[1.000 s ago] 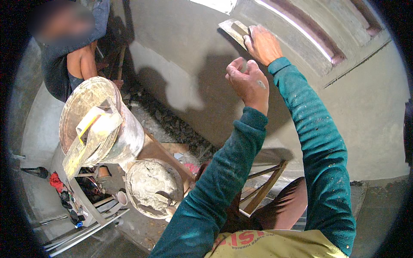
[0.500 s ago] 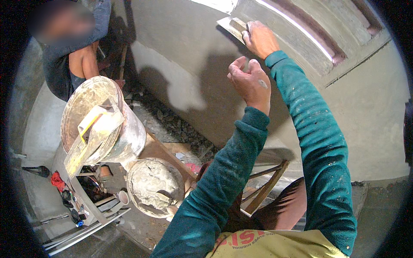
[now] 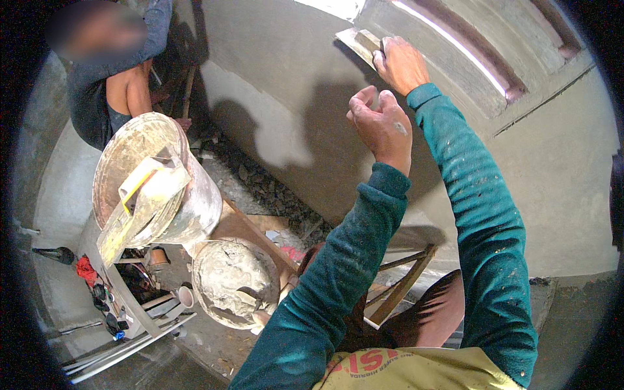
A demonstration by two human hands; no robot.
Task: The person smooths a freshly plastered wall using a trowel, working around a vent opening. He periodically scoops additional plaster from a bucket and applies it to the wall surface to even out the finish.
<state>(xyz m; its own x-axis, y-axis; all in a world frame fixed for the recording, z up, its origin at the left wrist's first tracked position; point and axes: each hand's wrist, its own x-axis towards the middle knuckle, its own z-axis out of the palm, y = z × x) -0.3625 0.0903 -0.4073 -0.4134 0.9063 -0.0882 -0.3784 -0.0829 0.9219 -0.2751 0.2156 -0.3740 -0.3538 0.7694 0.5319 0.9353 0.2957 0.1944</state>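
My right hand (image 3: 400,65) grips a steel plastering trowel (image 3: 356,44) by its handle, with the blade against the upper part of the grey rendered wall (image 3: 260,45) beside slatted openings (image 3: 448,36). Just below it, my left hand (image 3: 380,130) is raised with curled fingers, mortar smears on the skin; its palm is hidden, so I cannot make out what it holds, if anything. To the lower left stand a large dirty white bucket (image 3: 201,198) with a yellow-handled trowel (image 3: 140,188) across it and a round tub of wet mortar (image 3: 227,276).
A co-worker (image 3: 117,91) crouches at upper left behind the bucket. A wooden board (image 3: 240,231) runs beside the containers. A wooden frame (image 3: 403,286) stands by my leg. Assorted tools (image 3: 117,305) and long pale strips (image 3: 130,351) lie at lower left. Rubble (image 3: 260,188) lines the wall's foot.
The trowel in my right hand has made a small move up and left, then back to the right. My left hand stays raised nearby, and the view has shifted slightly.
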